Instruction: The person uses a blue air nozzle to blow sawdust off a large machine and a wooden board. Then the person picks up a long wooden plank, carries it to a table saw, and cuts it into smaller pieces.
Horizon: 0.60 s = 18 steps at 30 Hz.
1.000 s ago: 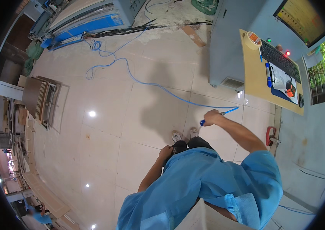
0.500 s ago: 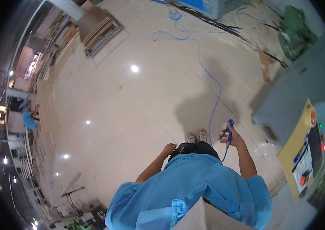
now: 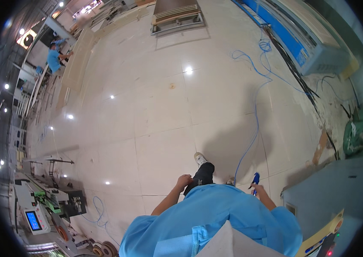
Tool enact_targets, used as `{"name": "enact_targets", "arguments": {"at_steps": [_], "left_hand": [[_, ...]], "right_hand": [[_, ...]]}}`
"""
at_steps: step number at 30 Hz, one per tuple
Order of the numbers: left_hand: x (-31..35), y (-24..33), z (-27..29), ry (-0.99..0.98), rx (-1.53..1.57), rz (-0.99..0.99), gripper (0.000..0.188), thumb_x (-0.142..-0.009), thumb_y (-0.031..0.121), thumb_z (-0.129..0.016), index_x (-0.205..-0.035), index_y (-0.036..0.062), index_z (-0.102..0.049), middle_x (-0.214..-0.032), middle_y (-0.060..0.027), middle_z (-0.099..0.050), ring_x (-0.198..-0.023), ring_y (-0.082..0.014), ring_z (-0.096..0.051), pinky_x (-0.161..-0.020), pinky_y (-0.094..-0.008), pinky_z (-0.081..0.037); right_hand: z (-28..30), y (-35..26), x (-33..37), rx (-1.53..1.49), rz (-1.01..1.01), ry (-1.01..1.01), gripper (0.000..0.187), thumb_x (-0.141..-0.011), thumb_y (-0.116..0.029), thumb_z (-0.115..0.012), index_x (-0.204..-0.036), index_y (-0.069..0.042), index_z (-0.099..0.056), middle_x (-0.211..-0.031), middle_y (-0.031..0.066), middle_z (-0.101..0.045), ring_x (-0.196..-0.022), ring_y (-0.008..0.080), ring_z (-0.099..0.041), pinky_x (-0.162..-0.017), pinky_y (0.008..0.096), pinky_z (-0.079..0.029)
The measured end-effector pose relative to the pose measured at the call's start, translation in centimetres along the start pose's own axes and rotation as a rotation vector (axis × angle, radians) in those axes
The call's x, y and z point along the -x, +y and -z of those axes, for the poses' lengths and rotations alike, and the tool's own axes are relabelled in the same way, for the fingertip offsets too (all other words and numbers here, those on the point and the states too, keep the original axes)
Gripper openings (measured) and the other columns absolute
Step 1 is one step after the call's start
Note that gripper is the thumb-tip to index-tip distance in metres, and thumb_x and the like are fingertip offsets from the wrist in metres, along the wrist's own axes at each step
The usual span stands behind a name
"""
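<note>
My right hand (image 3: pixel 257 188) is wrapped around a blue air blow gun (image 3: pixel 255 178), held out low at my right side. A thin blue air hose (image 3: pixel 255 128) trails over the floor ahead; its near end passes out of sight by my feet and shirt. My left hand (image 3: pixel 184 180) hangs beside my left thigh with its fingers loosely curled, and nothing shows in it.
A low trolley (image 3: pixel 177 17) stands far ahead. A blue-and-grey machine (image 3: pixel 318 51), black cables (image 3: pixel 293 64) and a green sack (image 3: pixel 359 128) line the right. A grey cabinet (image 3: pixel 335 184) is near right. Machinery with a screen (image 3: pixel 33 220) stands left. A co-worker (image 3: pixel 54 59) works far left.
My view has turned left and tilted up, bringing the left machinery and the whole trolley into sight. My left foot has stepped forward. The blow gun is still in my right hand.
</note>
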State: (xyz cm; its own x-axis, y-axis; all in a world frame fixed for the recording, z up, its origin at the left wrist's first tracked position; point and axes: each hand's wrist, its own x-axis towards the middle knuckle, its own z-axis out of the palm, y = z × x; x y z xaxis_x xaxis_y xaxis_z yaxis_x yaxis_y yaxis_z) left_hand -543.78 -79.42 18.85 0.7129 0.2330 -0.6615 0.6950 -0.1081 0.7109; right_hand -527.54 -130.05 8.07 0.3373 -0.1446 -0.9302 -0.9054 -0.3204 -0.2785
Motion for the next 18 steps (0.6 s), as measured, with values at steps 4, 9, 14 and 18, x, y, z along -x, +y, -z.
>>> {"name": "enact_targets", "arguments": {"at_steps": [4,9,14,18], "left_hand": [[-2.8,-1.3,4.8,0.231,0.6,0.45,0.031,-0.092,0.024,-0.061,-0.115,0.0039,-0.059,-0.102,-0.0122,-0.067,-0.09,-0.0231,-0.067,-0.076,-0.036,-0.055],[-5.9,-0.9,13.9,0.317,0.566,0.435,0.037,-0.093,0.029,-0.058,-0.118,0.002,-0.059,-0.099,-0.011,-0.066,-0.08,-0.0197,-0.066,-0.068,-0.0322,-0.053],[-9.1,0.9,20.4,0.346,0.655,0.305,0.035,-0.095,0.028,-0.059,-0.12,0.0037,-0.059,-0.105,-0.0115,-0.067,-0.086,-0.0203,-0.067,-0.072,-0.0316,-0.053],[-11.8,2.2,24.1,0.27,0.685,0.233,0.035,-0.095,0.03,-0.06,-0.12,0.0047,-0.059,-0.105,-0.0108,-0.067,-0.088,-0.0198,-0.067,-0.071,-0.031,-0.053]], "right_hand": [[4.4,-13.6,-5.2,0.323,0.311,0.459,0.036,-0.074,-0.025,-0.078,-0.087,0.007,-0.067,-0.079,0.0185,-0.068,-0.065,0.0296,-0.067,-0.062,0.0452,-0.055],[5.4,-31.9,-3.0,0.148,0.623,0.583,0.026,-0.089,-0.022,-0.061,-0.075,-0.001,-0.055,-0.058,0.0113,-0.056,-0.045,0.0219,-0.056,-0.039,0.0374,-0.044],[-6.3,-38.1,2.0,0.107,0.635,0.401,0.025,-0.091,-0.021,-0.058,-0.076,0.0,-0.056,-0.058,0.0108,-0.057,-0.046,0.0222,-0.059,-0.038,0.0358,-0.043],[-19.2,-36.2,0.7,0.253,0.398,-0.051,0.022,-0.093,-0.024,-0.062,-0.086,-0.003,-0.059,-0.068,0.0127,-0.064,-0.052,0.0239,-0.064,-0.043,0.0358,-0.053]]}}
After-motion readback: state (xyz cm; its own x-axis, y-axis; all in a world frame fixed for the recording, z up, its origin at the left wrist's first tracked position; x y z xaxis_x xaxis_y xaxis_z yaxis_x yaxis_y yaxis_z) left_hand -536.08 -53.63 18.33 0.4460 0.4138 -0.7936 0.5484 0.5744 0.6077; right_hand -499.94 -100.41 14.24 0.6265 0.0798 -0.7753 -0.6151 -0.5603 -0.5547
